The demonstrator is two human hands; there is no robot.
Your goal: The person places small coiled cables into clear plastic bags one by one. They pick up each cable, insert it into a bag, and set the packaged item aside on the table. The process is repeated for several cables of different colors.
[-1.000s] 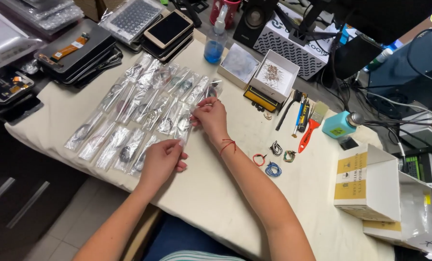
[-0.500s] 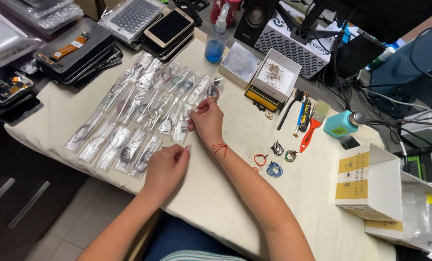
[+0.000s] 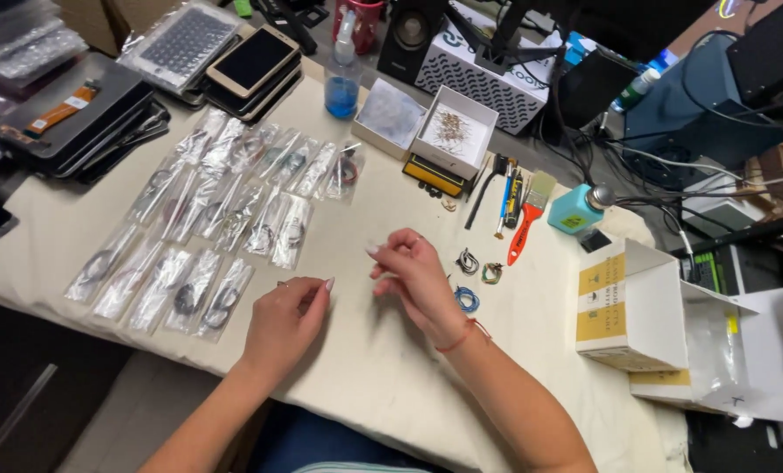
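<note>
Two hands: both hover over the cloth-covered table (image 3: 365, 385), just right of the rows of clear bags (image 3: 221, 219).
Left hand (image 3: 286, 320): fingers curled in, thumb and forefinger pinched together on something too small to name; it sits just beside the lowest row of bags.
Right hand (image 3: 418, 276): raised a little off the cloth, fingers loosely bent, fingertips drawn near each other; whether they pinch anything I cannot tell.
Bags: flat, see-through, each with a small dark coiled part inside, laid in slanting rows to the left of both hands.
Loose coils (image 3: 468, 300): a blue one, a dark one and a mixed one lie on the cloth just right of the right hand, well apart from the bags.
White box (image 3: 453, 131): open, with tiny parts inside, beyond the bags' far right end, beside a blue spray bottle (image 3: 343, 74).
Brush (image 3: 527, 219): orange handle, among small tools right of the loose coils.
Handling: it looks like fine pinch work, so it would go best low over the cloth, with light pressure, so a dropped piece stays in sight.
</note>
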